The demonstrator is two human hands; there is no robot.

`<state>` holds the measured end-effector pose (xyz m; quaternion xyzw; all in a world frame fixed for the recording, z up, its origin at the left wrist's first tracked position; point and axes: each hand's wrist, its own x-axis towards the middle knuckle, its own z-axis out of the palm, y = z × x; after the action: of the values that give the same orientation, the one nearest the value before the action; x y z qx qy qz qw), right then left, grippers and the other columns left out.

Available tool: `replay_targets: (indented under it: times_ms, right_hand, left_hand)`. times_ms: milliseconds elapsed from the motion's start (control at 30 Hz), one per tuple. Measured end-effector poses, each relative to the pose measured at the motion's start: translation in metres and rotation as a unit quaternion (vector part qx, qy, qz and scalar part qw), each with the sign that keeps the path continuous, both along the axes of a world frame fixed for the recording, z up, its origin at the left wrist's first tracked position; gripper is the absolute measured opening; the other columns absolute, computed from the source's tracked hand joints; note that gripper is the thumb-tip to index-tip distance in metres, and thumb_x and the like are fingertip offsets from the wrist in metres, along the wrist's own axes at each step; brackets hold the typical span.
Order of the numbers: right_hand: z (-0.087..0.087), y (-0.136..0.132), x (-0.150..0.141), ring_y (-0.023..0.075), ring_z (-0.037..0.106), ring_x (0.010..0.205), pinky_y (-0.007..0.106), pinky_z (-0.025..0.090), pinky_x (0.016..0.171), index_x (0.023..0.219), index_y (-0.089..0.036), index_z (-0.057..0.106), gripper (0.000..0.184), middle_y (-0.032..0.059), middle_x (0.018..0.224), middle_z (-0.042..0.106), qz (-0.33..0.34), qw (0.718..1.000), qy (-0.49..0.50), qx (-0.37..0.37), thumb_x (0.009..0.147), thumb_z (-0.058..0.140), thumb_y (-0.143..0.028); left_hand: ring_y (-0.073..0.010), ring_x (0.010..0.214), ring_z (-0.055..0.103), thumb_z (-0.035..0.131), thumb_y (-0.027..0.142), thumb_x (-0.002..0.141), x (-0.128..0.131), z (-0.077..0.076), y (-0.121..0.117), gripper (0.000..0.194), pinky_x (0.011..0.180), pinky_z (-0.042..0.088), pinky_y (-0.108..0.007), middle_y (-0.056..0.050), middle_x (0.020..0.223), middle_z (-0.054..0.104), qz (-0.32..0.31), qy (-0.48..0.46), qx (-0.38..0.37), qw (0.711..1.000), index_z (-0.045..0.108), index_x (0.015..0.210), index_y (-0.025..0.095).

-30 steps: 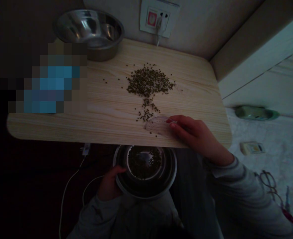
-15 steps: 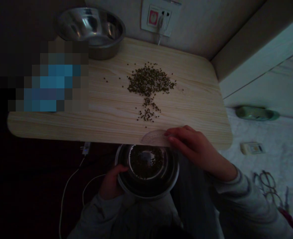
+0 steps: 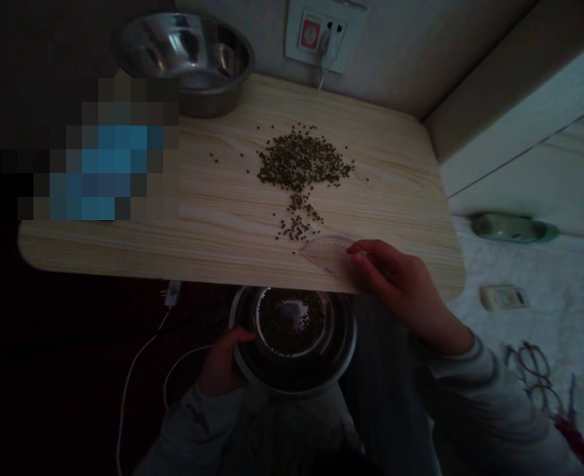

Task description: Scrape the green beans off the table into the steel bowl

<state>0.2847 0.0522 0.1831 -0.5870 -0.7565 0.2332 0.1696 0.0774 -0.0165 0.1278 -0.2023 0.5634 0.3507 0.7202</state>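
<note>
My right hand [image 3: 396, 277] pinches a clear plastic protractor [image 3: 326, 250] by one end, just above the front of the wooden tabletop [image 3: 396, 198]. Close to its curved edge lies a thin trail of small green beans, like mung beans [image 3: 299, 221]. Farther back they spread into a wider heap [image 3: 302, 158]. Below the table edge, my left hand [image 3: 225, 363] grips the rim of a steel bowl [image 3: 292, 387], thumb on top and the other fingers hidden. More beans lie in this bowl, partly in shadow.
A larger steel bowl [image 3: 207, 99] stands at the back left, beside a blurred blue patch [image 3: 116, 158]. Behind the table is a wall socket [image 3: 326, 33] with a plug. Scissors [image 3: 540, 377], a pale device [image 3: 504, 297] and a green object [image 3: 512, 227] lie on white cloth at right. Cables hang at left.
My right hand has moved the protractor away from the table's front edge, up toward the bean trail and slightly right. My left hand and its bowl stay in place.
</note>
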Motion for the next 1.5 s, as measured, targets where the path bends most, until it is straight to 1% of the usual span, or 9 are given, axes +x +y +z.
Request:
replay_targets:
  times_ms: [233,400,500,733,867,1100,1233,1367,1500]
  right_hand:
    - [-0.001,0.005,-0.009,0.0104,0.05,0.055,0.023,0.038,0.055,0.093,-0.017,0.055,0.024,0.0012,0.063,0.059,0.026,1.0,-0.002,0.004,0.082,0.04,-0.031]
    - [0.0,0.003,-0.013,0.012,0.055,0.07,0.025,0.041,0.066,0.093,-0.017,0.056,0.022,0.0034,0.081,0.063,0.114,0.993,0.005,0.017,0.083,0.04,-0.027]
    - [0.002,0.001,-0.012,0.0122,0.055,0.075,0.026,0.041,0.071,0.094,-0.017,0.057,0.021,0.0036,0.088,0.063,0.162,0.987,0.017,0.012,0.082,0.041,-0.026]
    - [-0.002,0.011,-0.005,0.0072,0.047,0.05,0.019,0.036,0.047,0.095,-0.017,0.054,0.024,-0.0017,0.059,0.054,0.003,0.997,0.08,-0.011,0.082,0.041,-0.032]
    - [-0.009,0.026,-0.006,0.0072,0.044,0.044,0.02,0.032,0.044,0.095,-0.017,0.053,0.027,-0.0033,0.052,0.05,-0.059,0.994,0.085,0.018,0.081,0.04,-0.036]
    - [-0.006,0.03,-0.02,0.0081,0.046,0.049,0.021,0.033,0.05,0.094,-0.016,0.054,0.026,-0.0019,0.055,0.052,-0.002,0.999,0.048,0.019,0.082,0.039,-0.033]
    - [-0.001,0.023,-0.022,0.0074,0.045,0.05,0.02,0.033,0.052,0.094,-0.017,0.055,0.024,-0.0027,0.055,0.051,0.054,0.998,0.043,0.007,0.082,0.039,-0.032]
    - [0.0,0.022,-0.021,0.0069,0.045,0.051,0.02,0.033,0.053,0.094,-0.017,0.054,0.024,-0.0031,0.056,0.051,0.05,0.998,0.049,0.005,0.082,0.039,-0.032]
    - [0.0,0.022,-0.024,0.0072,0.044,0.05,0.02,0.032,0.052,0.095,-0.017,0.054,0.025,-0.0032,0.055,0.05,0.049,0.998,0.041,0.005,0.082,0.039,-0.032]
  left_hand:
    - [-0.0229,0.06,0.063,0.037,0.003,0.068,-0.001,0.004,0.001,0.036,0.065,0.051,-0.032,-0.011,0.049,0.064,-0.024,0.013,0.029,0.999,0.064,0.044,0.007]
    - [-0.0106,0.039,0.055,0.037,-0.001,0.069,-0.005,0.011,0.002,0.04,0.044,0.046,-0.016,-0.005,0.04,0.059,-0.006,0.061,0.043,0.997,0.059,0.037,0.011]
    - [-0.0094,0.039,0.054,0.037,-0.001,0.069,-0.007,0.013,0.003,0.04,0.044,0.045,-0.015,-0.004,0.042,0.06,0.0,0.062,0.064,0.996,0.061,0.04,0.011]
    - [-0.0211,0.058,0.063,0.038,0.004,0.07,-0.01,0.007,0.002,0.034,0.062,0.052,-0.03,-0.008,0.046,0.062,-0.002,0.038,0.037,0.999,0.066,0.051,0.009]
    - [-0.0254,0.067,0.063,0.04,0.005,0.068,-0.007,0.007,0.0,0.03,0.066,0.052,-0.037,-0.009,0.05,0.064,-0.009,0.045,0.045,0.998,0.066,0.053,0.008]
    - [-0.0263,0.068,0.063,0.041,0.004,0.066,-0.007,0.006,0.001,0.031,0.067,0.052,-0.037,-0.009,0.048,0.063,-0.013,0.051,0.048,0.997,0.063,0.045,0.01]
    - [-0.0206,0.056,0.063,0.042,0.003,0.066,-0.011,0.004,0.001,0.031,0.057,0.052,-0.028,-0.006,0.048,0.063,-0.024,0.053,0.064,0.996,0.063,0.044,0.011]
    - [-0.0147,0.04,0.057,0.039,0.003,0.068,-0.011,0.009,0.004,0.034,0.041,0.047,-0.021,-0.007,0.046,0.063,-0.007,0.05,0.039,0.998,0.064,0.046,0.008]
    - [-0.0103,0.039,0.056,0.04,-0.001,0.068,-0.012,0.007,0.006,0.038,0.041,0.045,-0.014,-0.004,0.041,0.06,0.035,0.061,0.027,0.997,0.06,0.038,0.011]
